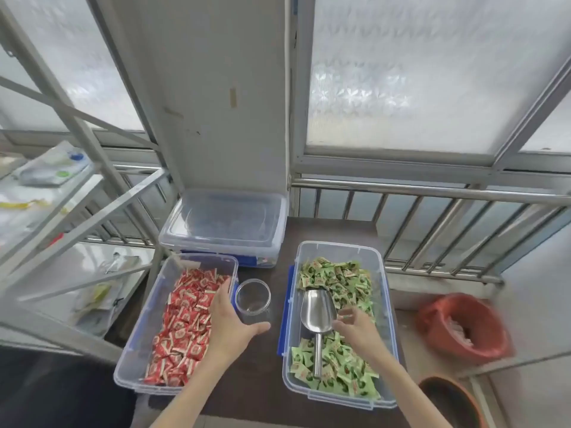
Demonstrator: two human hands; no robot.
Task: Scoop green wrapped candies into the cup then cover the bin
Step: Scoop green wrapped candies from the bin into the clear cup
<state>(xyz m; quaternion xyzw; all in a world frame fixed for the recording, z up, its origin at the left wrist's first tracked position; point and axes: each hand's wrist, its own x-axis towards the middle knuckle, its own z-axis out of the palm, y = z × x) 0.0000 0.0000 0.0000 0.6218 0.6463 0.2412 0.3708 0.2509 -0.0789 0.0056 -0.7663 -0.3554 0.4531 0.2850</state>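
A clear plastic bin [383,307] on the right of the dark table holds green wrapped candies [336,276]. A metal scoop [316,310] lies in that bin, its handle pointing toward me. My right hand [355,327] hovers over the candies just right of the scoop, fingers apart, holding nothing. An empty clear cup [252,296] stands between the two bins. My left hand [230,322] is open beside the cup, fingers curved around its near left side, seemingly without gripping it. A clear lid [222,222] rests on another bin at the back.
On the left, a second clear bin [139,344] holds red wrapped candies [185,322]. A metal shelf frame [77,196] with bags stands at far left. A red-lined basket [463,327] and a brown pot [451,403] sit on the floor at right. A railing runs behind the table.
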